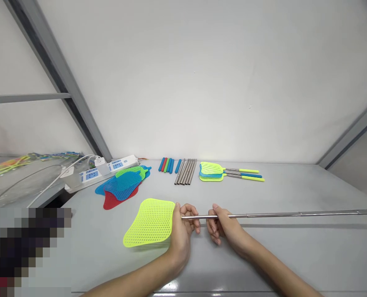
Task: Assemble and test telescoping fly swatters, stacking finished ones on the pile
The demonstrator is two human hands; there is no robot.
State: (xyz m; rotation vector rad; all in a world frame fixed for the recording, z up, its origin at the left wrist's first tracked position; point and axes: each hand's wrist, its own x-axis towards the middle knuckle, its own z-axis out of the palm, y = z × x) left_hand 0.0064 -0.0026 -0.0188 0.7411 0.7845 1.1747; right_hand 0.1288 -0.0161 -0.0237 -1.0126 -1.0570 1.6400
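Grey tabletop [295, 255] spreads beneath us. Our left hand [182, 233] clamps the long swatter [273, 215] where its yellow-green head [151, 222] meets the rod; our right hand [227, 225], just beside, is closed around the rod. Sideways pressure could bend those thin sections (they look telescopic), and a slack left grip could let the head twist. Beyond lie loose heads [126, 186], then metal tubes [186, 172], coloured grips [166, 165] and other swatters [212, 168] near the wall [202, 82].

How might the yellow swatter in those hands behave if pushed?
Its flap is probably light and bendy, being thin and full of holes. The rod looks stiffer, running straight, but its steps suggest it might telescope.
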